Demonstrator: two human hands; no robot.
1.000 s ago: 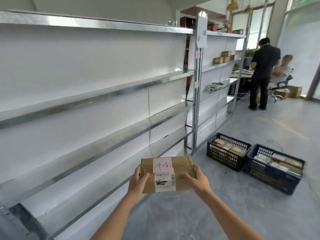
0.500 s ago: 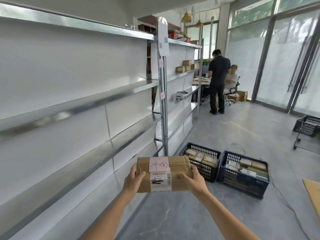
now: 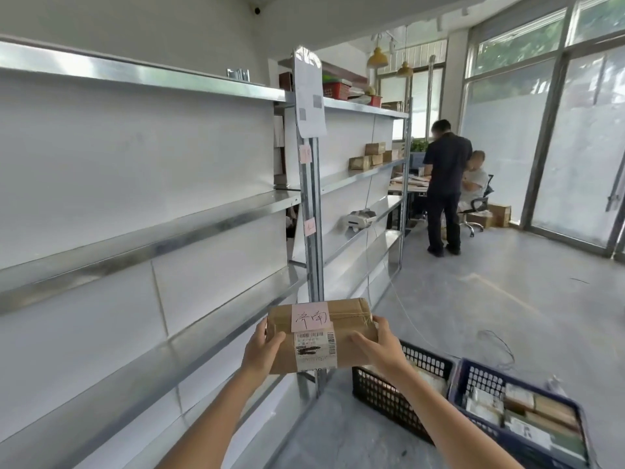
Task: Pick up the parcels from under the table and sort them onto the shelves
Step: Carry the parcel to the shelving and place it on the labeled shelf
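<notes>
I hold a brown cardboard parcel (image 3: 348, 324) in front of me with both hands. It carries a pink handwritten note on top and a white barcode label on its front. My left hand (image 3: 262, 346) grips its left end and my right hand (image 3: 380, 346) grips its right end. The parcel hovers beside the grey metal shelving (image 3: 162, 238) on my left, level with a lower shelf. Several small brown parcels (image 3: 370, 155) sit on an upper shelf of the farther shelf unit.
A black crate (image 3: 382, 394) and a blue crate (image 3: 487, 377) with parcels stand on the floor at my right. A white device (image 3: 356, 220) lies on a middle shelf. Two people (image 3: 446, 187) are at a desk ahead. Glass doors line the right wall.
The view has moved forward and turned right along the shelves. The crates are now closer, partly behind my right arm. Both hands keep the same hold on the parcel.
</notes>
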